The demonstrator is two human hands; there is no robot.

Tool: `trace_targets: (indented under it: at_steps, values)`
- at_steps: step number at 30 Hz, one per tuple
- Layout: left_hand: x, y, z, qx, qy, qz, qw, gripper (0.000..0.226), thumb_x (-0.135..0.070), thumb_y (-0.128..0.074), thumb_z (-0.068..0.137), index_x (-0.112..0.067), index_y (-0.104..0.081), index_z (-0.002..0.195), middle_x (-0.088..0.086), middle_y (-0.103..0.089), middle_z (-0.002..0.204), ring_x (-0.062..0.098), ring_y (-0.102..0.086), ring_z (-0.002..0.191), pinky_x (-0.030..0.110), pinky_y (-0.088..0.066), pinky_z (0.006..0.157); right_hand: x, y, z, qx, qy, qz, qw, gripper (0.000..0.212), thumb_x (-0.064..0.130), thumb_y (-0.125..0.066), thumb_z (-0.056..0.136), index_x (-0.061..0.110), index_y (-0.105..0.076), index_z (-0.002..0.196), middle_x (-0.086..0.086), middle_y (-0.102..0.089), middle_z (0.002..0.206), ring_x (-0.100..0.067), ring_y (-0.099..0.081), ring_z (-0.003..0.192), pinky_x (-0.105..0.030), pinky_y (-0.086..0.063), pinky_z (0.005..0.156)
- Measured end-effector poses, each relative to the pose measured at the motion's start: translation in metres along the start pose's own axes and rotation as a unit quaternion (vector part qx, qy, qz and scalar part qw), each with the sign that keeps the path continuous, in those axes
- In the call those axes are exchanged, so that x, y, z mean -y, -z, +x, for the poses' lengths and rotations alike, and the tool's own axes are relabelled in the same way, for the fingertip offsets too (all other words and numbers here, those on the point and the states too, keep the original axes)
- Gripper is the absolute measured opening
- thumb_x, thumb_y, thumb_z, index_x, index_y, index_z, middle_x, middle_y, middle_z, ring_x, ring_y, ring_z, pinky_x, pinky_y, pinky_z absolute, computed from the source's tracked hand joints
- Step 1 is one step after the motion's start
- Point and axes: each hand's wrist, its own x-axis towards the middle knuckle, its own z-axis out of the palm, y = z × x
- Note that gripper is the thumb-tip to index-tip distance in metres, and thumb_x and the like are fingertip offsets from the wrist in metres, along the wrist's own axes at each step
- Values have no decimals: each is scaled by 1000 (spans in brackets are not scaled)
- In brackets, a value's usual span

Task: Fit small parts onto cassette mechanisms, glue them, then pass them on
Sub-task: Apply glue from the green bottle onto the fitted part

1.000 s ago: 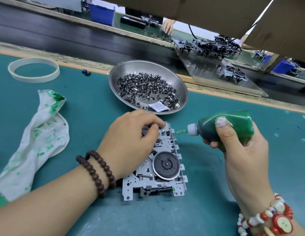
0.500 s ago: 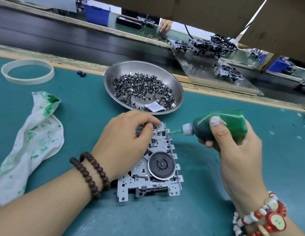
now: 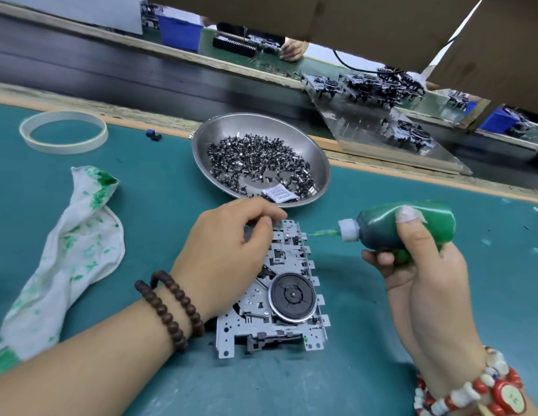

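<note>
Change: hardly any; both hands stayed as they were, the nozzle still just off the mechanism's far edge.
Mechanism [image 3: 287,292]: lay on the table, long axis running away from the person.
Left hand [image 3: 228,259]: over its far left part, fingertips pinched; what they held, I couldn't tell.
Right hand [image 3: 424,265]: right of the mechanism, gripped the green glue bottle [image 3: 403,225], tip aimed left at the far corner.
Parts bowl [image 3: 321,172]: just beyond the mechanism.

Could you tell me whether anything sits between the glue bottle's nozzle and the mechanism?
Nothing visible does. The nozzle points at the mechanism's far right edge across bare mat; the left hand rests further left.
</note>
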Motion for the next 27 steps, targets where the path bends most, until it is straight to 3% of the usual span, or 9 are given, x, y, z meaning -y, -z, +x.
trace_targets:
  at_steps: [4, 9, 12, 15, 18, 22, 27]
  values:
    - [0, 1, 1, -23, 11, -31, 999, 26, -15, -45, 92, -31, -66, 94, -20, -65, 88, -14, -52, 62, 0, -34, 58, -3, -5, -2, 9, -49, 24, 998, 24, 30, -57, 72, 8, -61, 80, 0, -63, 65, -2, -45, 42, -18, -51, 52]
    - [1, 1, 3, -44, 14, -48, 998, 30, -11, -43, 93, -33, -63, 89, -19, -66, 89, -14, -48, 58, 3, -33, 55, -6, -9, -4, 7, -60, 12, 998, 25, 30, -57, 71, 8, -60, 80, 3, -57, 56, -2, -44, 40, -19, -52, 51]
    - [3, 1, 5, -65, 36, -75, 994, 32, -8, -41, 94, -31, -63, 88, -18, -66, 87, 1, -55, 59, 9, -38, 52, -6, -10, -5, 13, -61, 4, 998, 23, 30, -57, 71, 9, -60, 79, 3, -58, 58, -2, -44, 41, -19, -52, 52]
    - [5, 2, 9, -86, 64, -95, 990, 35, -6, -39, 94, -29, -64, 86, -16, -67, 82, 13, -59, 74, 9, -42, 61, -7, -13, -7, 21, -68, 1, 997, 22, 30, -58, 71, 9, -60, 78, 2, -58, 59, -2, -44, 41, -19, -51, 51]
    - [6, 3, 11, -93, 79, -117, 986, 37, -4, -37, 94, -27, -63, 82, -14, -68, 80, 1, -62, 76, 4, -43, 64, -7, -15, -10, 29, -76, 3, 997, 22, 30, -58, 71, 9, -60, 77, 1, -56, 58, -3, -44, 41, -19, -51, 51]
    - [9, 3, 12, -92, 90, -147, 981, 37, -2, -36, 94, -23, -62, 81, -9, -68, 80, 1, -65, 74, 8, -47, 63, -8, -17, -12, 49, -86, 16, 995, 20, 32, -69, 72, 12, -66, 72, 0, -58, 59, -3, -45, 42, -20, -52, 51]
    - [11, 2, 11, -59, 87, -142, 984, 37, -2, -35, 96, -26, -60, 82, -9, -67, 81, -4, -65, 71, 7, -41, 50, -7, -21, -18, 110, -79, 2, 991, 45, 59, -78, 54, 21, -72, 76, 2, -68, 71, -1, -51, 49, -14, -49, 51]
